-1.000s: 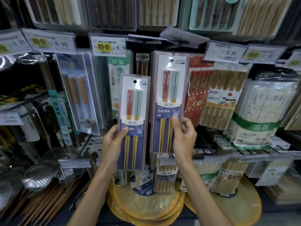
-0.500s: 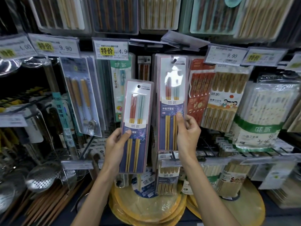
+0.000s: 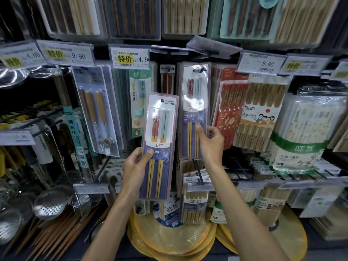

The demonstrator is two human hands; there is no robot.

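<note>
Evidently the right hand (image 3: 211, 144) pinches the hung chopstick pack (image 3: 194, 102) to seat it on its hook (image 3: 200, 69), at one o'clock from the spare pack (image 3: 160, 132) gripped by the left hand (image 3: 136, 166).

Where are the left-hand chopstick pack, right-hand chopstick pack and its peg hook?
left-hand chopstick pack (image 3: 159, 129), head view, blister over coloured handles.
right-hand chopstick pack (image 3: 194, 110), head view, glossy front centre.
peg hook (image 3: 199, 69), head view, dark tip at hole.

Peg rack (image 3: 242, 167): hanging chopstick packs (image 3: 195, 85), price tags (image 3: 66, 53) above, skimmers (image 3: 50, 202) lower left.
</note>
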